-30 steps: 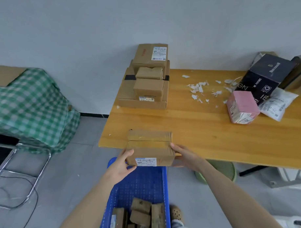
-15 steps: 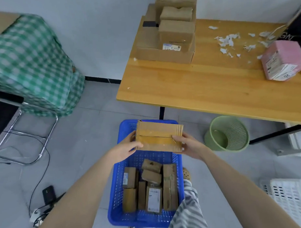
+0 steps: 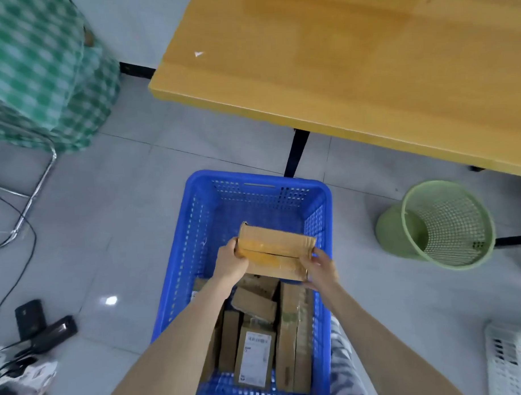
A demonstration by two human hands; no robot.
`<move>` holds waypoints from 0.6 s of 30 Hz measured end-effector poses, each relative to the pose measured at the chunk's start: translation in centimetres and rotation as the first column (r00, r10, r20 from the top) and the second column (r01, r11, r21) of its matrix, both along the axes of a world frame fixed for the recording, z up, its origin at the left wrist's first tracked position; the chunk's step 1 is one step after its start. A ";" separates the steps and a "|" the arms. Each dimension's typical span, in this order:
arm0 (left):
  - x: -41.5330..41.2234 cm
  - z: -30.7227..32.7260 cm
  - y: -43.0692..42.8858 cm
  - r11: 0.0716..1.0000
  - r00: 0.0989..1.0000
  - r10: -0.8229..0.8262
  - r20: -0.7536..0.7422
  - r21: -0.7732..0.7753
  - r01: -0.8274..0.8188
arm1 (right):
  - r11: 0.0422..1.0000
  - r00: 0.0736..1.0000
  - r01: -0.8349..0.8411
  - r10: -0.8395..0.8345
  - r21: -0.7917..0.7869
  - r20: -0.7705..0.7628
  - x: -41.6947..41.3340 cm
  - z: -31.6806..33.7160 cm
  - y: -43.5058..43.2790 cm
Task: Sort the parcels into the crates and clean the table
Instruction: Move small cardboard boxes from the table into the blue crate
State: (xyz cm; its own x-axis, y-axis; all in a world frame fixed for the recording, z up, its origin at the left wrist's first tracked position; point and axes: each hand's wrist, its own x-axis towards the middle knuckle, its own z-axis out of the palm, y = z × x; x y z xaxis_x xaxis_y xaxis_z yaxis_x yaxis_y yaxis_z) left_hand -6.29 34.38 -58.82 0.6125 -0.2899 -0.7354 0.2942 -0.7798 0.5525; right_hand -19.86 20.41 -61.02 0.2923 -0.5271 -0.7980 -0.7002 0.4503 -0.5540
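**Though the sorting looked well under way, the cleaning was yet to come**

As I stood by, a cardboard box [image 3: 276, 253] was held over the far half of the blue crate [image 3: 252, 180] on the floor, not yet set down. The left hand [image 3: 229, 263] had its fingers [image 3: 235, 248] wrapped round the box's left end. The right hand [image 3: 319, 269] gripped the right end with curled fingers [image 3: 317, 256].

I judged a fair part of the sorting done: the near half of the blue crate was packed with smaller boxes [image 3: 254, 357], several standing on end. Left to do was lowering this one in, and then the cleaning, for a white scrap of paper [image 3: 198, 53] lay on the table [image 3: 367, 75] near its left corner. Whatever waited farther back on the table was out of sight, so I could not say how many parcels remained.

By my count:
- One cardboard box was in the hands.
- At least six smaller boxes were in the blue crate, with the arms hiding others.
- Two crates were there: the blue one and a white crate [image 3: 513, 360], only partly in sight at the lower right.
- One green waste basket [image 3: 387, 231] stood on the floor, well apart from the blue crate, with nothing in it that I could see.
- One scrap of paper was on the table.
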 end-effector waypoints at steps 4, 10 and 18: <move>-0.3 -5.2 -0.3 0.999 0.990 -0.013 -0.141 0.040 0.019 | 0.999 0.999 -0.030 0.030 -0.013 -0.010 -0.3 -4.5 -0.1; -1.2 -12.3 -0.5 0.997 0.971 -0.031 -0.239 0.063 0.048 | 0.992 0.993 -0.119 0.119 0.041 0.008 -0.6 -10.2 -0.1; -1.9 -19.6 -2.5 0.998 0.984 -0.055 -0.169 0.028 0.061 | 0.963 0.965 -0.263 0.264 -0.051 -0.002 -1.0 -15.9 -0.7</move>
State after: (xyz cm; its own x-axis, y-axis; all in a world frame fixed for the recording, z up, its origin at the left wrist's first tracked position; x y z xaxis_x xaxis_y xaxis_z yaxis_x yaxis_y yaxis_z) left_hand -8.16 31.88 -78.43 0.4624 -0.2950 -0.8361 0.3341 -0.8156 0.4725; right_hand -20.90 19.73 -76.92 0.4300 -0.4703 -0.7706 -0.7877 0.2217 -0.5748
